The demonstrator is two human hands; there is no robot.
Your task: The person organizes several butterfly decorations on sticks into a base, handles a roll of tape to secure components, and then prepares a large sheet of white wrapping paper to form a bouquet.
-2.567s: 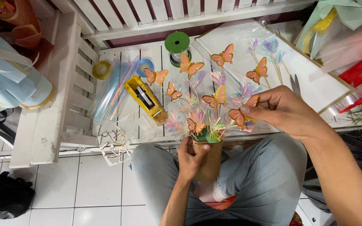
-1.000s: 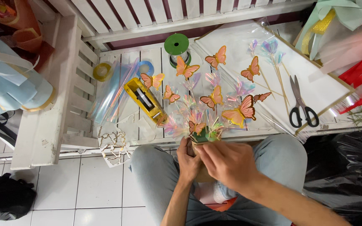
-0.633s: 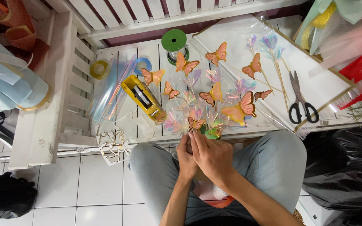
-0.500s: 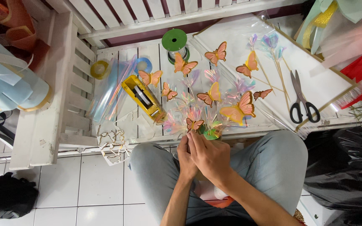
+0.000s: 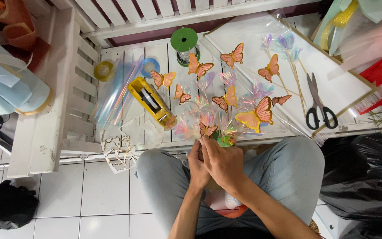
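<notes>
Work: a bouquet [image 5: 219, 113] of paper butterflies and iridescent wrap on sticks, held over the lap.
Left hand [image 5: 196, 166]: closed around the bouquet's stem bundle, low down.
Right hand [image 5: 224, 163]: wrapped over the same bundle, touching the left hand; fingers point up toward the green base [image 5: 224, 140].
Grip state: both hands clasp the stems tightly; the stems themselves are hidden inside the grip.
Bouquet position: fans up and away from the grip, above the bench [image 5: 124, 66].
Done, by judgement: many butterflies already sit in the bunch, so assembly looks well advanced.
Left, by judgement: spare picks [image 5: 273, 66] lie on the board beyond the grip to the right; the stems appear unbound.
Tools: scissors [image 5: 318, 104] far right of the grip; tape dispenser [image 5: 150, 101] up-left; green spool [image 5: 184, 42] beyond the bouquet.
</notes>
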